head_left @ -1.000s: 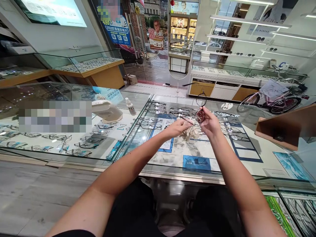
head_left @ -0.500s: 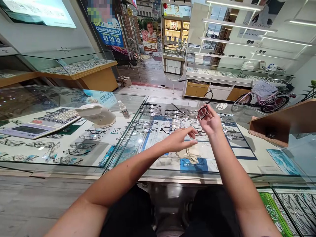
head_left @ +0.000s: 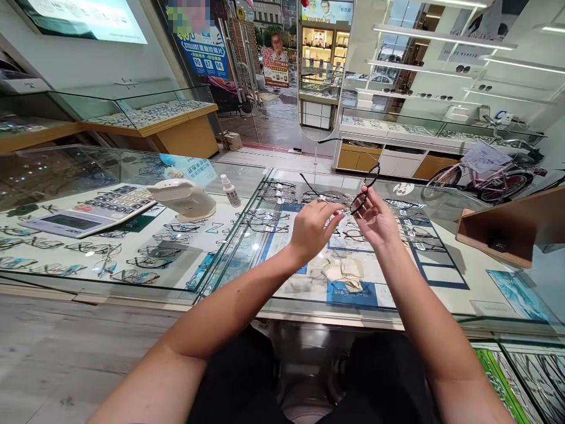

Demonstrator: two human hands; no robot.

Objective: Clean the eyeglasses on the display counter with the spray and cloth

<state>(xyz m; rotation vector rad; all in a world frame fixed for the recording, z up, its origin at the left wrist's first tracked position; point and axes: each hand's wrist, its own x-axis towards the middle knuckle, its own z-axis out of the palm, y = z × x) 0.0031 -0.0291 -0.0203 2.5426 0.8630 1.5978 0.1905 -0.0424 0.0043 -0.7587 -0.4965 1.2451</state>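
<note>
A pair of black round-rimmed glasses (head_left: 365, 189) is held up over the glass counter (head_left: 247, 194), between both hands. My right hand (head_left: 375, 221) is closed on the frame by one lens. My left hand (head_left: 312, 227) is raised beside it, its fingers pinching a thin temple arm that sticks out to the left. A crumpled beige cloth (head_left: 344, 270) lies on the counter just below the hands, with neither hand touching it.
Under the glass lie several rows of glasses (head_left: 269, 206). A large calculator (head_left: 90, 212), a white device (head_left: 183, 199) and a small spray bottle (head_left: 230, 189) stand on the left counter. A brown wooden tray (head_left: 512, 227) sits at right, a pink bicycle (head_left: 481, 174) behind.
My left hand has let go of the beige cloth, which now lies on the counter, and has risen to take hold of the glasses' temple arm. The right hand keeps the frame.
</note>
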